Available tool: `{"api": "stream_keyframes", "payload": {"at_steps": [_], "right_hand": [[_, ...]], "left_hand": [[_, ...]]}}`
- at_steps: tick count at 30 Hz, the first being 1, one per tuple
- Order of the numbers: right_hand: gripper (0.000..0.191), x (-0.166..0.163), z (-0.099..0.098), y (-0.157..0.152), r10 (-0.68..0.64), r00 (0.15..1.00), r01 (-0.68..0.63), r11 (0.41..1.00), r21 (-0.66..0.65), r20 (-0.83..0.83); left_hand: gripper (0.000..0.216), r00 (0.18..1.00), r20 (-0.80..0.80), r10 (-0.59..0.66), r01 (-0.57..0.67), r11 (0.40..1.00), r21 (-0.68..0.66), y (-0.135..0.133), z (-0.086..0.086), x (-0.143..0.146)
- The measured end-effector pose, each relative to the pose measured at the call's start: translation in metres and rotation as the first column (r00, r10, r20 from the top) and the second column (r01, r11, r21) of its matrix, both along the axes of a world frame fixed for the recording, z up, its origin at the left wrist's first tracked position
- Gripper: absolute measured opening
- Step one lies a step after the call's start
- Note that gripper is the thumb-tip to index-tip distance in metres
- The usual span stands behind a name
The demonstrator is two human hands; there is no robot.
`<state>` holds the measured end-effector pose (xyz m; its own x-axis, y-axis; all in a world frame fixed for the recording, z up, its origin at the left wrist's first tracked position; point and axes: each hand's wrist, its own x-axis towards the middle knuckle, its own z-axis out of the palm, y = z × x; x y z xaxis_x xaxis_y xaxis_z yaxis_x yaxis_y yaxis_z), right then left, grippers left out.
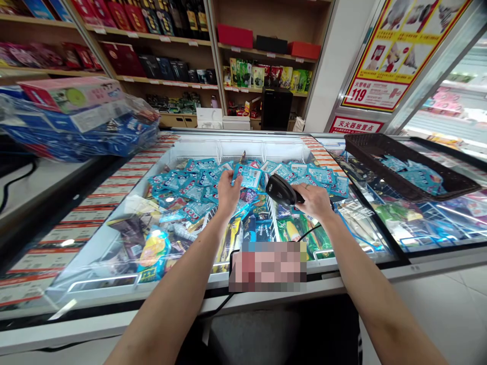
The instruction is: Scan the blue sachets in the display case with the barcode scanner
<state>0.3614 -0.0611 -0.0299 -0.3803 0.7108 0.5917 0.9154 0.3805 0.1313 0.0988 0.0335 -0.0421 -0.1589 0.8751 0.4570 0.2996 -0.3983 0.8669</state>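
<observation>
My left hand [229, 190] pinches the edge of a small light-blue packet [249, 176], whose printed side with a barcode faces up. In my right hand [315, 201] is a black handheld barcode scanner [280, 190], its head pointing left toward the packet. Many similar blue packets [198, 190] lie spread over the glass top of a chest freezer [182, 151], on both sides of my hands. Through the glass, colourful ice cream packages [154, 253] show in wire baskets.
A brown basket [403, 170] with several blue packets stands at right. At left sits a plastic-wrapped bundle of boxes [79, 121]. A device with a blurred screen [268, 266] rests at the freezer's front edge, near a cable. Stocked shelves [152, 35] stand behind.
</observation>
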Motion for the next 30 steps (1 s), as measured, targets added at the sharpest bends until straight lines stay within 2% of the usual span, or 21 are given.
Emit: {"api": "stream_keyframes", "payload": {"at_steps": [10,16,20,24,26,27,30], "right_hand": [[0.033,0.000,0.000,0.001,0.010,1.000,-0.010,1.000,-0.014,-0.001],[0.029,0.006,-0.001,0.002,-0.089,0.994,0.093,0.993,0.071,-0.059],[0.029,0.009,-0.003,0.003,-0.137,0.986,0.147,0.984,0.104,-0.098],[0.030,0.009,-0.005,0.004,-0.146,0.985,0.153,0.985,0.074,-0.093],[0.031,0.008,-0.005,0.004,-0.152,0.984,0.158,0.986,0.057,-0.095],[0.031,0.008,-0.005,0.004,-0.154,0.983,0.160,0.986,0.052,-0.096],[0.030,0.006,-0.004,0.004,-0.152,0.985,0.156,0.987,0.046,-0.085]], "left_hand": [[0.020,0.998,-0.064,0.016,-0.015,1.000,0.017,0.002,-0.003,-0.001],[0.029,0.977,-0.173,0.126,-0.113,0.990,0.081,-0.002,0.006,-0.009],[0.038,0.897,-0.373,0.236,-0.199,0.971,0.135,-0.008,0.017,-0.019],[0.046,0.721,-0.595,0.354,-0.273,0.935,0.225,-0.015,0.022,-0.024],[0.046,0.646,-0.656,0.390,-0.240,0.920,0.311,-0.017,0.023,-0.024],[0.044,0.623,-0.683,0.381,-0.185,0.920,0.345,-0.019,0.023,-0.024],[0.033,0.547,-0.802,0.239,0.104,0.931,0.349,-0.021,0.021,-0.019]]}}
